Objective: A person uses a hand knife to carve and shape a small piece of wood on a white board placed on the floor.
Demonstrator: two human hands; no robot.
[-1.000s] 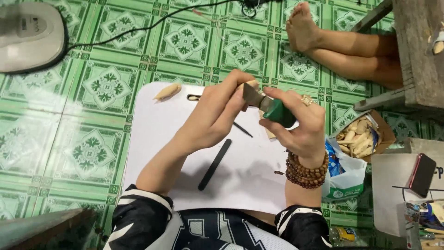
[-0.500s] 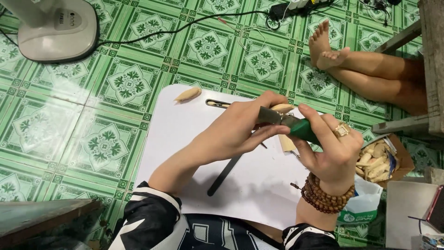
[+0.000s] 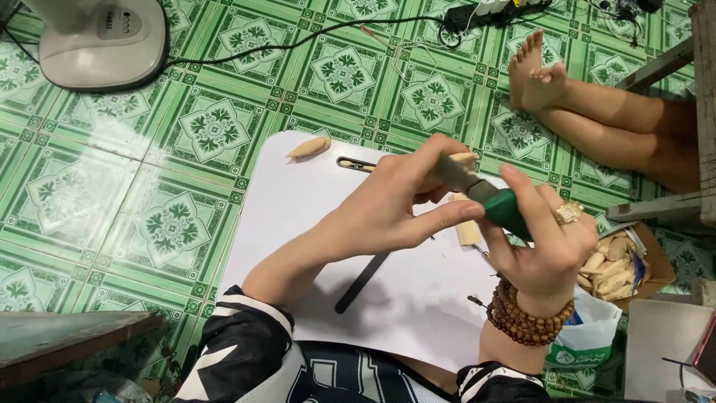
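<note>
Right hand (image 3: 541, 242) closed around the green handle of a carving tool (image 3: 485, 195), thumb lying along the top, ring on one finger, wooden bead bracelet (image 3: 526, 317) at the wrist. Left hand (image 3: 399, 201) curled over the tool's metal end, fingers pinching a small pale wooden piece (image 3: 464, 159) against it; only the tip of that piece shows past the fingers. Both hands held together above the white board (image 3: 313, 201), right of its middle. Just under the hands, a second pale wood piece (image 3: 468, 230) lies on the board. Near side of the board: a long dark file (image 3: 362, 282), angled. Far side: a thin dark tool (image 3: 356, 163) and, at the far-left corner, a small pointed wood piece (image 3: 309, 147). Right of the board, a box of pale wood blanks (image 3: 615, 265), with a white plastic bag (image 3: 589, 336) nearer in. Green patterned floor tiles (image 3: 179, 216) all round; fan base (image 3: 101, 37) far left; another person's bare feet (image 3: 537, 71) far right. Against half a second ago: grip on tool and piece unchanged, hands have slid slightly right and nearer in frame; fan base and feet sit lower in view, so the head has tilted up a little. File and loose pieces have not moved on the board.
</note>
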